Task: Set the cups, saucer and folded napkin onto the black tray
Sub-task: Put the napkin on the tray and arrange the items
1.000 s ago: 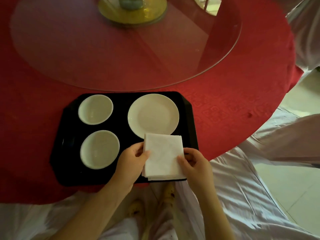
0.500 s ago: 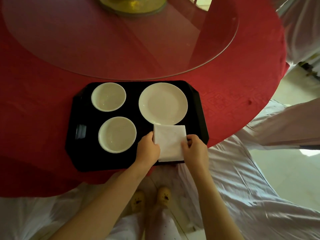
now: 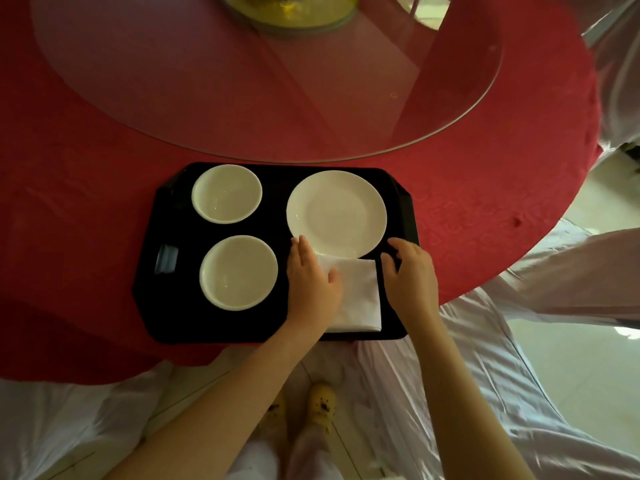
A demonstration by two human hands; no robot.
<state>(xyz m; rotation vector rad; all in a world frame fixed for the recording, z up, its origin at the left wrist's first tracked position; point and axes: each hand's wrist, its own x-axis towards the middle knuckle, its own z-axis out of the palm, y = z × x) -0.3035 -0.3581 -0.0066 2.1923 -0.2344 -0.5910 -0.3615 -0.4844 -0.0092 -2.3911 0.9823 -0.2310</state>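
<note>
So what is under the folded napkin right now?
The folded napkin lies flat on the black tray, its far edge meeting the saucer rim. The left hand covers its left part, so whatever lies beneath there is hidden.

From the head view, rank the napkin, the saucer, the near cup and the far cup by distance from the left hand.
1. Folded napkin: under the left hand, touching.
2. Saucer: at its fingertips, beyond.
3. Near cup: just left.
4. Far cup: tray's far-left corner.
</note>
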